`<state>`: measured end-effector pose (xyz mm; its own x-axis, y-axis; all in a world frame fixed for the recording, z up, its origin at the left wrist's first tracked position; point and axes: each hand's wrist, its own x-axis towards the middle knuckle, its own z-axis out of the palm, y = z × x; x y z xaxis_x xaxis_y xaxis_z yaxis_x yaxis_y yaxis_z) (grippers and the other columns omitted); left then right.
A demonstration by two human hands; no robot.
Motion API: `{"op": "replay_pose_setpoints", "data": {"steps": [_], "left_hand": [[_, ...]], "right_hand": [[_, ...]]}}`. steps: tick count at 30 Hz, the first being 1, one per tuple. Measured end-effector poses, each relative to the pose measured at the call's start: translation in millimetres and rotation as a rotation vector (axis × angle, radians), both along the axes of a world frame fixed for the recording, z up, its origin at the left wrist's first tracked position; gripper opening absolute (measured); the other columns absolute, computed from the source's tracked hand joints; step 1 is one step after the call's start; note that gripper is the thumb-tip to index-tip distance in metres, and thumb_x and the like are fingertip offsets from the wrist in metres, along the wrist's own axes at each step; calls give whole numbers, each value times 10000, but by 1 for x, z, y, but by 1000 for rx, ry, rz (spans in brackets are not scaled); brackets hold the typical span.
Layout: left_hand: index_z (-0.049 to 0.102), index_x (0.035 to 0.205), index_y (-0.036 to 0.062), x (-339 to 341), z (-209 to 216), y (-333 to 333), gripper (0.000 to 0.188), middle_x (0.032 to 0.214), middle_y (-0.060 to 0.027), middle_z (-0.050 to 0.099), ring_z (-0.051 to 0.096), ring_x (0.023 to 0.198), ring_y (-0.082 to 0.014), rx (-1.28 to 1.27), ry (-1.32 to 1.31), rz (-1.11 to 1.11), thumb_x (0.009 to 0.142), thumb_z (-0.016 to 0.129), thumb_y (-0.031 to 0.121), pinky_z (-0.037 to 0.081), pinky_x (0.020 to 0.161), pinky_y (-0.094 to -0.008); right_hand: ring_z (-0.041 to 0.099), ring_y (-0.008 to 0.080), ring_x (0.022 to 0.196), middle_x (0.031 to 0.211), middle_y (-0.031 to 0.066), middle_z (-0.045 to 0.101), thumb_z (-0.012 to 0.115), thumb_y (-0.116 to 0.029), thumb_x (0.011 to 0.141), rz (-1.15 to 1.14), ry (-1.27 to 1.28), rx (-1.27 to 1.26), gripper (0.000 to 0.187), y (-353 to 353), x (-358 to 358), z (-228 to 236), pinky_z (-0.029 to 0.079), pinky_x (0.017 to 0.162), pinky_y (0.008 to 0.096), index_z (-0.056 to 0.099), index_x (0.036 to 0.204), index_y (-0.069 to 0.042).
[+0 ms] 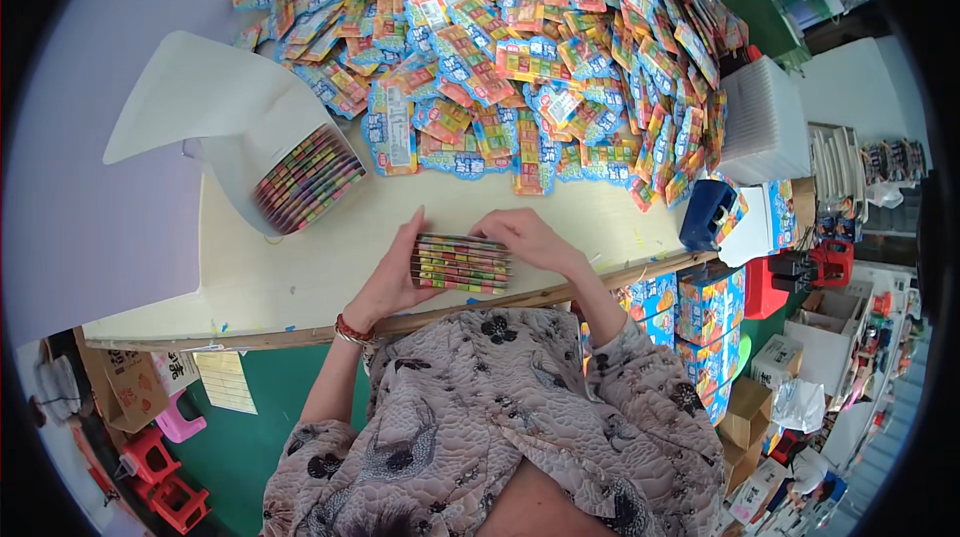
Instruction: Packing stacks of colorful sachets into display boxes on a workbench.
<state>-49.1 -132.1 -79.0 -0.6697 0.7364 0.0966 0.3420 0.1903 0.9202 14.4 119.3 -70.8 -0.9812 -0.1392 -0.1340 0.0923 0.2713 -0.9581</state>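
Close to the table's front edge, my left hand [393, 275] is closed around the left side of a stack of thin, colourful flat packets [462, 265], seen edge-on. My right hand [530, 240] has its fingers curled at the far right edge of the same stack, seemingly touching it. Beyond my hands lies a large heap of loose flat packets [520, 67] in blue, orange and yellow. To the left stands an open white box [230, 172], its long flap folded up, with a tight row of packets [312, 180] inside.
A blue tape dispenser [708, 215] sits on the table's [300, 272] right end, near a pile of white plastic trays [762, 122]. Below to the right are blue printed cartons [708, 307]. Red stools [165, 482] stand on the green floor [250, 437] at lower left.
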Motion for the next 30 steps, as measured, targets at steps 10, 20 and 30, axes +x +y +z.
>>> {"op": "replay_pose_setpoints", "data": {"steps": [10,20,30], "left_hand": [[447,1193,30,-4,-9,-6,708,1108,-135,477,524,1023,-279,37,-50,62,616,853,97,454,902,-338],[423,1210,51,-2,-12,-23,735,1115,-104,462,520,1039,-236,9,-29,191,615,855,71,448,920,-336],[400,1265,69,-5,-13,-22,776,1335,-156,354,426,1236,-333,-7,56,131,636,854,106,421,1002,-383]], "right_hand": [[638,263,679,819,154,637,730,-302,801,-270,81,431,550,68,-175,32,507,598,354,492,1157,44],[590,294,1003,1140,129,597,795,-298,683,-97,428,1176,626,23,-164,63,483,797,432,528,1219,-118],[426,315,1274,1334,109,464,787,-146,693,169,655,992,492,61,-175,49,407,1003,454,600,1147,-109]]}}
